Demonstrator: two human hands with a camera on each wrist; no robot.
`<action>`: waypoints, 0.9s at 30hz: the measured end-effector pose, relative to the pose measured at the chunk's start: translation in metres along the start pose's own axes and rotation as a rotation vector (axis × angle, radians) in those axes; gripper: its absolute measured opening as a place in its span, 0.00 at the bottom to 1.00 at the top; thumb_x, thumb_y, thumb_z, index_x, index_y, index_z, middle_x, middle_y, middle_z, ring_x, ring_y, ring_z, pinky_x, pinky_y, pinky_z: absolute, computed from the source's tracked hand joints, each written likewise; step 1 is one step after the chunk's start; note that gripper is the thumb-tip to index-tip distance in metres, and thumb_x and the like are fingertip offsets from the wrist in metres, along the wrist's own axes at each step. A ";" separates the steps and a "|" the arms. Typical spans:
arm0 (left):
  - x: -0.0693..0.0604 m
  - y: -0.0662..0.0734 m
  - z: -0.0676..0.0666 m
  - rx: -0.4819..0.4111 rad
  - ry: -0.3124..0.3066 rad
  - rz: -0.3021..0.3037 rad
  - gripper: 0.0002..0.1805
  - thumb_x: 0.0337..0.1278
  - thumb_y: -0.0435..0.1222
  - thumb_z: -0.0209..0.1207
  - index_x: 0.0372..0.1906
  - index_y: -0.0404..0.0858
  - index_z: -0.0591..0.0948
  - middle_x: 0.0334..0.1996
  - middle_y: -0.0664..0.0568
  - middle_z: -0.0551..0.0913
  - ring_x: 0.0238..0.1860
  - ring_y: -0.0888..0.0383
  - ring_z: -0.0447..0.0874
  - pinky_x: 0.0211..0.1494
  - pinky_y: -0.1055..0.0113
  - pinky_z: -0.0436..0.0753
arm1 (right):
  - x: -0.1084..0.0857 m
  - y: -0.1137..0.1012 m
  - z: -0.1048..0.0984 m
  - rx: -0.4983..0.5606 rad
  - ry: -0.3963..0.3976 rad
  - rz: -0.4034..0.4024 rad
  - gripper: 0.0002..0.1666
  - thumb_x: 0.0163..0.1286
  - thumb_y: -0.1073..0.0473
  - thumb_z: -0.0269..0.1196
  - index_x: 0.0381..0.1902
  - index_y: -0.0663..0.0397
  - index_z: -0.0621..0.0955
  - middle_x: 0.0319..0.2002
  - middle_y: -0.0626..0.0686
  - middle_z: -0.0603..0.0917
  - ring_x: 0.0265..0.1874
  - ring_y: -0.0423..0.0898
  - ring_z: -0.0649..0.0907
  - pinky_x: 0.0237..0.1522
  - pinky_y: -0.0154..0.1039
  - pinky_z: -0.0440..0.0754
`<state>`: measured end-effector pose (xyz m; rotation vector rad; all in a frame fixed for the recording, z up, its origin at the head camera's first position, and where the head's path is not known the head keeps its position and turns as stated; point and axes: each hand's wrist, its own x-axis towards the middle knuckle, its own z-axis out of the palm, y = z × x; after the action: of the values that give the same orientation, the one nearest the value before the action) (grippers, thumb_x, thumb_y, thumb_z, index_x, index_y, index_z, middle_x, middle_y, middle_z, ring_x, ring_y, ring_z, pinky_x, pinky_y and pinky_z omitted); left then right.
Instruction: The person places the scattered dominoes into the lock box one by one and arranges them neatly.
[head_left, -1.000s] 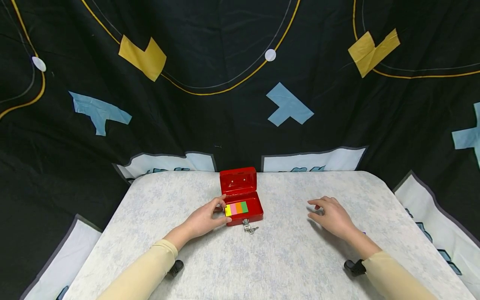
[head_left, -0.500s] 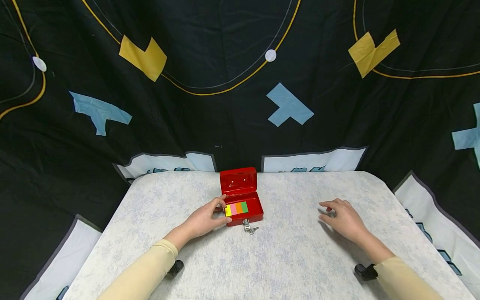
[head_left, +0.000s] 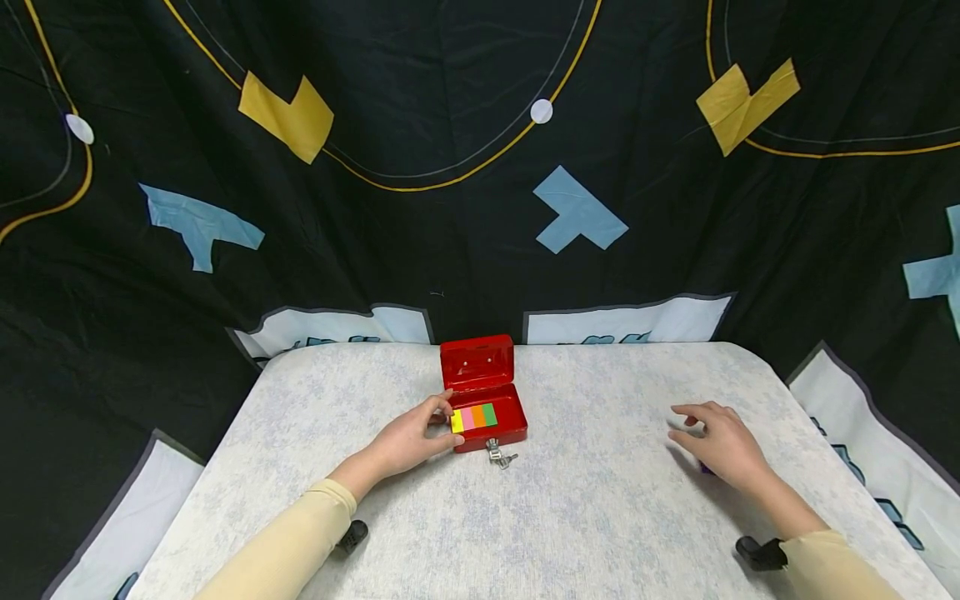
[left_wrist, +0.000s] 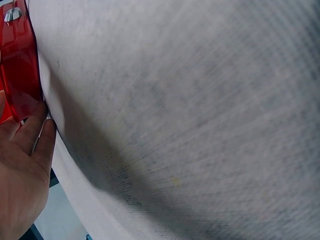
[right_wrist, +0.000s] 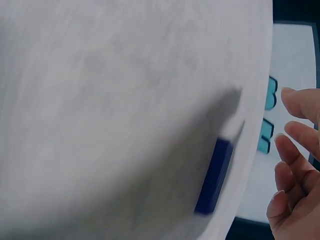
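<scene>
A red metal cash box (head_left: 512, 417) stands with its lid (head_left: 477, 362) raised. Strips of yellow, pink, orange and green sticky flags (head_left: 477, 416) lie inside at the left. My left hand (head_left: 408, 435) grips the box's left end, thumb at the front corner; the left wrist view has these fingers against the red wall (left_wrist: 22, 75). At the box's front is a small silver padlock (head_left: 493, 450) with keys (head_left: 505, 460). My right hand (head_left: 722, 442) hovers over the table, loosely curled and holding nothing. Below it lies a dark blue oblong block (right_wrist: 214, 177), mostly hidden in the head view.
The table (head_left: 585, 517) has a pale, mottled cloth and rounded far corners. Behind it hangs a black cloth (head_left: 465, 242) with taped shapes and cords. Each wrist carries a black camera mount (head_left: 761, 552).
My right hand has moved steadily to the right and slightly nearer, until it is over the blue block. The left hand, the box and the flags have stayed put.
</scene>
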<state>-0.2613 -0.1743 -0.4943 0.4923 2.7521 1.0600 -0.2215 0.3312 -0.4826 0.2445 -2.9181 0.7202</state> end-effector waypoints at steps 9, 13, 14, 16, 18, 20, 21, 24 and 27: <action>0.001 0.001 0.000 0.002 0.001 -0.004 0.23 0.58 0.55 0.70 0.51 0.52 0.74 0.77 0.58 0.65 0.61 0.55 0.77 0.64 0.47 0.74 | -0.013 0.024 -0.011 -0.028 -0.007 0.052 0.31 0.72 0.44 0.67 0.62 0.61 0.80 0.46 0.57 0.83 0.42 0.53 0.76 0.39 0.49 0.73; 0.001 0.001 0.000 0.007 0.002 -0.002 0.23 0.59 0.55 0.69 0.51 0.52 0.74 0.77 0.57 0.65 0.62 0.55 0.77 0.65 0.47 0.74 | -0.018 0.033 -0.015 -0.047 -0.003 0.065 0.32 0.71 0.43 0.67 0.61 0.61 0.81 0.44 0.57 0.83 0.41 0.53 0.76 0.37 0.48 0.73; 0.001 0.001 0.000 0.007 0.002 -0.001 0.23 0.59 0.55 0.69 0.51 0.51 0.74 0.77 0.57 0.65 0.62 0.55 0.77 0.65 0.47 0.74 | -0.020 0.034 -0.015 -0.051 -0.002 0.068 0.31 0.71 0.43 0.67 0.61 0.61 0.81 0.44 0.57 0.83 0.41 0.53 0.76 0.37 0.48 0.73; 0.001 0.001 0.001 0.010 0.004 0.000 0.23 0.59 0.54 0.69 0.51 0.51 0.74 0.77 0.57 0.64 0.62 0.54 0.77 0.65 0.47 0.74 | -0.022 0.037 -0.017 -0.054 -0.006 0.076 0.31 0.71 0.44 0.67 0.60 0.62 0.82 0.44 0.57 0.83 0.41 0.54 0.76 0.37 0.49 0.73; 0.000 0.002 0.001 0.007 0.004 -0.001 0.22 0.59 0.54 0.69 0.51 0.51 0.74 0.77 0.57 0.64 0.62 0.55 0.77 0.65 0.48 0.74 | -0.025 0.041 -0.019 -0.058 -0.015 0.087 0.30 0.70 0.43 0.68 0.58 0.61 0.83 0.44 0.57 0.83 0.42 0.54 0.76 0.38 0.50 0.73; 0.000 0.002 0.001 0.002 0.005 -0.004 0.22 0.59 0.54 0.69 0.50 0.51 0.74 0.77 0.58 0.64 0.62 0.55 0.77 0.65 0.48 0.74 | -0.028 0.044 -0.021 -0.059 -0.031 0.093 0.28 0.70 0.44 0.68 0.55 0.61 0.84 0.44 0.57 0.84 0.43 0.55 0.77 0.39 0.52 0.74; 0.000 0.002 0.001 0.001 0.005 -0.005 0.22 0.59 0.54 0.69 0.50 0.51 0.74 0.77 0.58 0.64 0.62 0.55 0.77 0.65 0.48 0.73 | -0.030 0.045 -0.023 -0.059 -0.039 0.097 0.27 0.70 0.44 0.68 0.54 0.60 0.85 0.44 0.57 0.84 0.43 0.56 0.77 0.40 0.52 0.74; 0.000 0.002 0.001 -0.002 0.005 -0.006 0.23 0.59 0.55 0.69 0.51 0.51 0.74 0.77 0.58 0.64 0.62 0.55 0.77 0.64 0.48 0.73 | -0.034 0.050 -0.026 -0.062 -0.061 0.104 0.23 0.68 0.45 0.70 0.49 0.58 0.87 0.43 0.55 0.84 0.43 0.55 0.78 0.40 0.52 0.74; -0.001 0.002 0.000 -0.001 0.004 -0.005 0.23 0.59 0.55 0.69 0.51 0.51 0.74 0.78 0.58 0.63 0.63 0.55 0.77 0.64 0.48 0.73 | -0.038 0.053 -0.030 -0.048 -0.097 0.118 0.19 0.67 0.48 0.71 0.46 0.56 0.87 0.42 0.54 0.84 0.42 0.53 0.77 0.38 0.48 0.73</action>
<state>-0.2602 -0.1732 -0.4929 0.4827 2.7550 1.0618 -0.1915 0.3959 -0.4862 0.1051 -3.0592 0.6707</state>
